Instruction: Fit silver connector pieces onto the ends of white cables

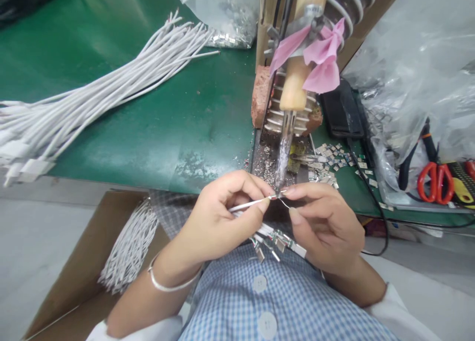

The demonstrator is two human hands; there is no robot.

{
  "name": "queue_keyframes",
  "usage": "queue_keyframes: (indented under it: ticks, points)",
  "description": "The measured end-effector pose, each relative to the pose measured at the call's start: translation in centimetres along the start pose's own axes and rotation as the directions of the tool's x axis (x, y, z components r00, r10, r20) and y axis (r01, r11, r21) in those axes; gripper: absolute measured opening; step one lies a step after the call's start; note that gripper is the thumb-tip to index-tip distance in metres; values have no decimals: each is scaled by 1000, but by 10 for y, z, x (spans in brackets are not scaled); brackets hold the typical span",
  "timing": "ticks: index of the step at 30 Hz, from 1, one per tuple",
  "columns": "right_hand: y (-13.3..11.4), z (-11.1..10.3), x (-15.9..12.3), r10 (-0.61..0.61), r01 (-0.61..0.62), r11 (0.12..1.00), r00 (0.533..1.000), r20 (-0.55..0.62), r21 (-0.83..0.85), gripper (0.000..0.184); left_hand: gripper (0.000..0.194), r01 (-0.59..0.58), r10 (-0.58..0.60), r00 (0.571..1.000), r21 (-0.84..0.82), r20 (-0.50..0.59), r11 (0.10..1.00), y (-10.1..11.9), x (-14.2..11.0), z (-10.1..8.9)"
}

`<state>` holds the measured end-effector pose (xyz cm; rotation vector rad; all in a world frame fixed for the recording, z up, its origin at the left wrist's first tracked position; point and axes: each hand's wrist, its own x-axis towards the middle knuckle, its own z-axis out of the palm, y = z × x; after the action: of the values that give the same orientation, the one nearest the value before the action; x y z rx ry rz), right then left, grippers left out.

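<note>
In the head view my left hand point(226, 215) pinches a white cable point(247, 205) near its stripped end, between thumb and forefinger. My right hand point(324, 222) is closed too, with a thin solder wire point(285, 202) at its thumb and a small metal connector point(283, 192) at its forefinger. Both sets of fingertips meet just under the tip of a soldering iron point(285, 148), fixed pointing down with a wooden handle. Whether the tip touches the wire is too small to tell. Below my hands hang several cables with metal USB plugs point(261, 254) on their ends.
White cables point(122, 78) lie bundled on the green table point(208, 118). Small connector boards point(334, 155) are scattered right of the iron, near a black box point(342, 108) and red-handled scissors point(436, 182). A cardboard box point(70, 262) with more cables point(131, 247) stands lower left.
</note>
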<state>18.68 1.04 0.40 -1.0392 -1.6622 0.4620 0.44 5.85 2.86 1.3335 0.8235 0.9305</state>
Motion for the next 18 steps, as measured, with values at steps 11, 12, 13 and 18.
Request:
queue_keyframes:
  ticks: [11, 12, 13, 18]
  points:
    - [0, 1, -2, 8, -8, 1000, 999, 32, 20, 21, 15, 36, -36, 999, 1, 23, 999, -2, -4, 0]
    - [1, 1, -2, 8, -8, 1000, 999, 31, 21, 21, 15, 35, -35, 999, 3, 18, 999, -2, -3, 1]
    - [1, 1, -2, 10, -10, 1000, 1000, 28, 22, 21, 15, 34, -34, 999, 8, 13, 999, -1, -3, 1]
    - [1, 2, 0, 11, -12, 1000, 1000, 6, 19, 22, 15, 32, -32, 999, 20, -8, 999, -1, -1, 3]
